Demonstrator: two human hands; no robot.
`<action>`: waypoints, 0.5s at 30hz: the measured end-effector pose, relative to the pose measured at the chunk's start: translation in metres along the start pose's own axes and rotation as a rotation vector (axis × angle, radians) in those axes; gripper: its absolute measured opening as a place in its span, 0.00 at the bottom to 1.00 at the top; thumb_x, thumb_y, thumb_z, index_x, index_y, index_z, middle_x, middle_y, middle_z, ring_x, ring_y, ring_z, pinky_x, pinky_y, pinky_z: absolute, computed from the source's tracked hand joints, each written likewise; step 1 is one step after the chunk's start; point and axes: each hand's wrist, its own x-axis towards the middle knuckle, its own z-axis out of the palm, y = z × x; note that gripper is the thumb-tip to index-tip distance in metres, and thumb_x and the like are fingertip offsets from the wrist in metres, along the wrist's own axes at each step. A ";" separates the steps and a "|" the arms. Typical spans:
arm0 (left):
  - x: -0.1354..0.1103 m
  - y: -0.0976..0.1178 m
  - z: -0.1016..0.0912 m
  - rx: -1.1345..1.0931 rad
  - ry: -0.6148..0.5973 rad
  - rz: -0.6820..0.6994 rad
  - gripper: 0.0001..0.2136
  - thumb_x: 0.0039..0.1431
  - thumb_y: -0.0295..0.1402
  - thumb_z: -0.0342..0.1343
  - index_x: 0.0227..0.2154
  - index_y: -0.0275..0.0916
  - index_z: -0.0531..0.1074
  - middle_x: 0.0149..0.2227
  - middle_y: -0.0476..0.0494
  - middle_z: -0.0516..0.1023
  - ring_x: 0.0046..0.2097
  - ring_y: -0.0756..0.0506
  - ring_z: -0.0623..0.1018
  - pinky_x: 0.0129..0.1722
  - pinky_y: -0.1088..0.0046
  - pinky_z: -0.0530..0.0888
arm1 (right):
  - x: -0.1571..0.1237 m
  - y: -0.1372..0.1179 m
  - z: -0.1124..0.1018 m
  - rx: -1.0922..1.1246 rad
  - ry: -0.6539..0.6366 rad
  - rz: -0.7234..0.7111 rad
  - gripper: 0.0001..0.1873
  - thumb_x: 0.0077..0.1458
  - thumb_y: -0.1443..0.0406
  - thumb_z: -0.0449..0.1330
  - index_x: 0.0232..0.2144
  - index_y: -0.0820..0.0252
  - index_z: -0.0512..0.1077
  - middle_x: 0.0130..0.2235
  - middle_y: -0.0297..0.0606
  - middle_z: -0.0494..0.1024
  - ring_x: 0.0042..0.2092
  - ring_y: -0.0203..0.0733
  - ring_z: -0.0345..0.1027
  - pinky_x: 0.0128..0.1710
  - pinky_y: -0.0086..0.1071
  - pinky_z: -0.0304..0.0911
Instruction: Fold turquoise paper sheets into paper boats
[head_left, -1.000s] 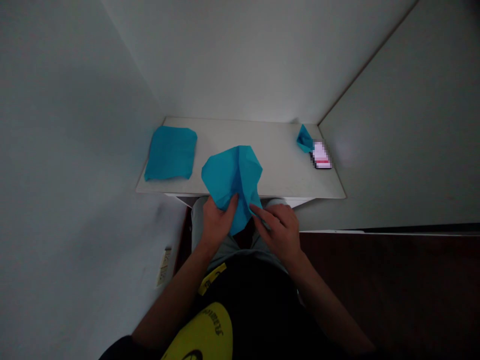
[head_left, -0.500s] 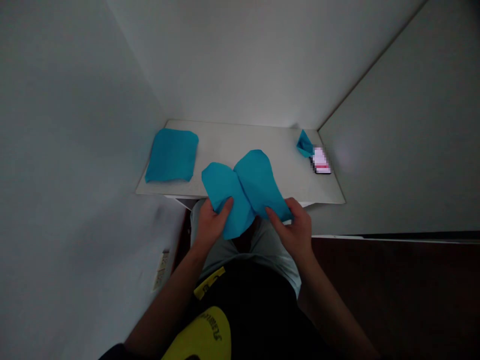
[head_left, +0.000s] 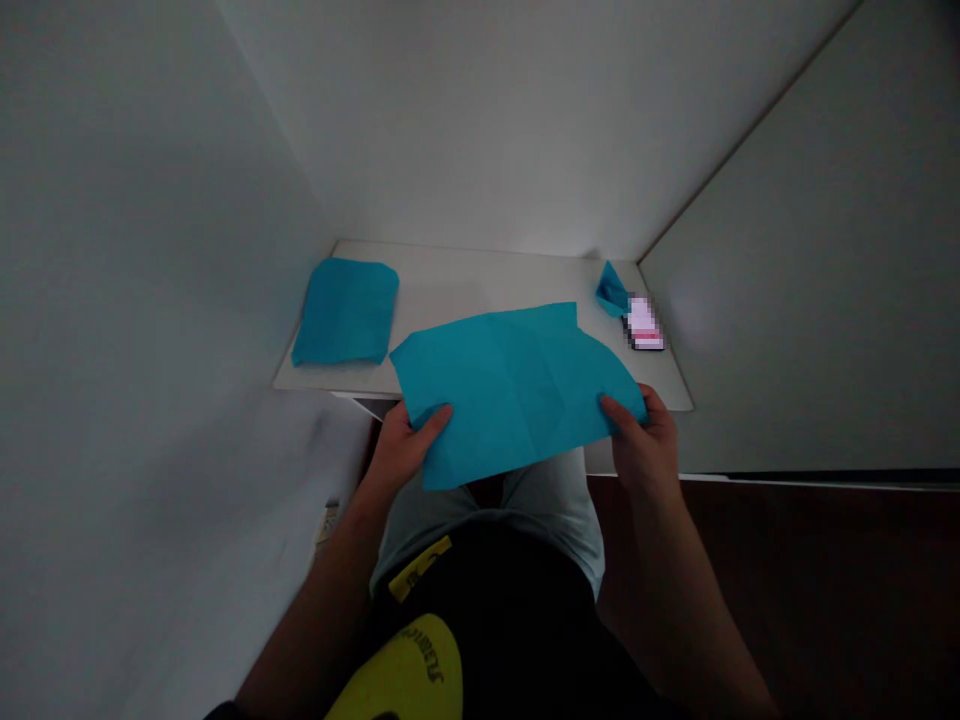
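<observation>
I hold a blue paper sheet spread flat in the air over the near edge of a small white table. My left hand pinches its near-left corner, thumb on top. My right hand grips its right edge, fingers curled round it. Fold creases cross the sheet.
A stack of blue sheets lies at the table's left end. A small folded blue piece sits at the far right corner beside a blurred-out small object. White walls close in on both sides and behind. My lap is below the sheet.
The sheet was bunched and folded between my hands a second ago; my hands have drawn apart, the right one moving right, and the sheet has opened out flat.
</observation>
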 end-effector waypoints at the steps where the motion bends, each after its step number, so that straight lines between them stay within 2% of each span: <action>1: 0.000 0.000 -0.001 -0.007 -0.014 -0.010 0.31 0.53 0.58 0.73 0.48 0.37 0.85 0.52 0.33 0.90 0.51 0.31 0.87 0.52 0.54 0.84 | 0.002 0.002 -0.005 0.004 -0.039 0.055 0.26 0.39 0.53 0.84 0.35 0.51 0.77 0.33 0.28 0.80 0.34 0.39 0.71 0.38 0.34 0.71; 4: -0.001 0.002 -0.006 0.057 -0.069 0.003 0.29 0.55 0.61 0.69 0.42 0.36 0.85 0.45 0.35 0.90 0.46 0.33 0.86 0.47 0.58 0.83 | 0.009 0.004 -0.017 -0.053 -0.257 0.280 0.31 0.34 0.52 0.86 0.40 0.50 0.82 0.38 0.33 0.87 0.40 0.46 0.79 0.44 0.40 0.77; 7: -0.003 0.005 -0.014 0.149 -0.163 0.023 0.28 0.60 0.61 0.65 0.37 0.37 0.84 0.38 0.39 0.88 0.39 0.37 0.83 0.41 0.63 0.81 | 0.019 0.004 -0.020 -0.128 -0.418 0.441 0.37 0.35 0.42 0.85 0.45 0.51 0.84 0.42 0.40 0.90 0.45 0.55 0.84 0.48 0.46 0.80; 10: -0.003 0.007 -0.023 0.199 -0.220 0.040 0.25 0.63 0.58 0.63 0.35 0.37 0.84 0.35 0.43 0.87 0.36 0.40 0.81 0.38 0.67 0.78 | 0.027 0.006 -0.007 -0.171 -0.402 0.417 0.38 0.38 0.35 0.80 0.43 0.51 0.85 0.42 0.41 0.91 0.45 0.56 0.84 0.50 0.47 0.80; 15: -0.001 0.005 -0.035 0.236 -0.074 0.023 0.26 0.63 0.59 0.60 0.26 0.39 0.77 0.26 0.46 0.79 0.29 0.44 0.74 0.30 0.70 0.71 | 0.033 0.009 0.024 -0.286 -0.271 0.253 0.38 0.42 0.31 0.76 0.39 0.55 0.84 0.37 0.40 0.89 0.41 0.54 0.82 0.43 0.44 0.78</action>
